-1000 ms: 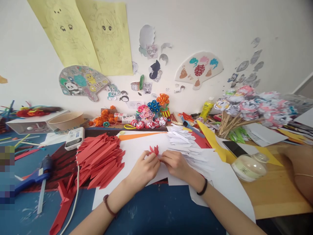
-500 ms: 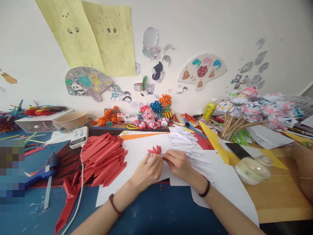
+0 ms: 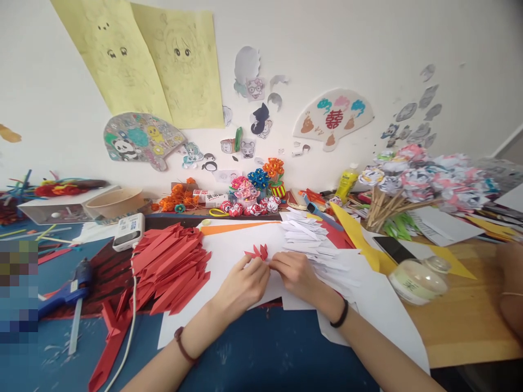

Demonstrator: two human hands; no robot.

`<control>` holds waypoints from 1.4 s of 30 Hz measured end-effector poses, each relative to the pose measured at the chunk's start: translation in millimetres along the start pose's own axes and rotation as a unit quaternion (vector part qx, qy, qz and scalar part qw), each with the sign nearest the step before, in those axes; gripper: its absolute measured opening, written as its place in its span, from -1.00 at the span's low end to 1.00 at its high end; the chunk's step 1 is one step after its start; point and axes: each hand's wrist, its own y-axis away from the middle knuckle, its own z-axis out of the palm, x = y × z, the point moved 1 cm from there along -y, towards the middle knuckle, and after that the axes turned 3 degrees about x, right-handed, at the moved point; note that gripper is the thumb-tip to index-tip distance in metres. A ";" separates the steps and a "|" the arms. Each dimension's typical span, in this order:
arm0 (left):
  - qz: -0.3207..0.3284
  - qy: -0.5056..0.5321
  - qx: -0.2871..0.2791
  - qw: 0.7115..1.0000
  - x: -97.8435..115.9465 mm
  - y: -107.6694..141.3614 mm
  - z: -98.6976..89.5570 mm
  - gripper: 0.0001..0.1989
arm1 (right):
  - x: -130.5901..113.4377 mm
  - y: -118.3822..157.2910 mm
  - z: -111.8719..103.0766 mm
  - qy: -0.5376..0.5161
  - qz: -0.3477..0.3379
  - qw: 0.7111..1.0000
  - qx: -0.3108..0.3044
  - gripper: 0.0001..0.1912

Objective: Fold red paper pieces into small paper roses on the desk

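Note:
A small folded red paper piece (image 3: 258, 251) with several pointed tips sticks up above my fingers, over a white sheet (image 3: 229, 247). My left hand (image 3: 247, 280) is closed, pinching this piece from below and the left. My right hand (image 3: 295, 272) pinches at its right side, fingertips touching those of the left; its exact hold is partly hidden. To the left lies a heap of folded red paper strips (image 3: 171, 267). Just beyond my right hand is a pile of folded white paper strips (image 3: 304, 234).
A blue glue gun (image 3: 75, 288) and a white device (image 3: 128, 231) with a cable stand left. At right are a phone (image 3: 394, 249), a clear bottle (image 3: 419, 280) and a paper flower bunch (image 3: 420, 177). Another person's arm (image 3: 510, 283) rests at the right edge.
The whole view has shifted slightly to the left. My hands keep nearly the same pinch on the folded red paper piece, with only slight finger movement.

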 end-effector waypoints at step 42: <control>-0.285 0.227 -0.011 0.931 -9.0 -1.6 4.3 -0.83 | -17.2 -11.0 -12.8 0.067 0.052 0.994 0.074 -0.82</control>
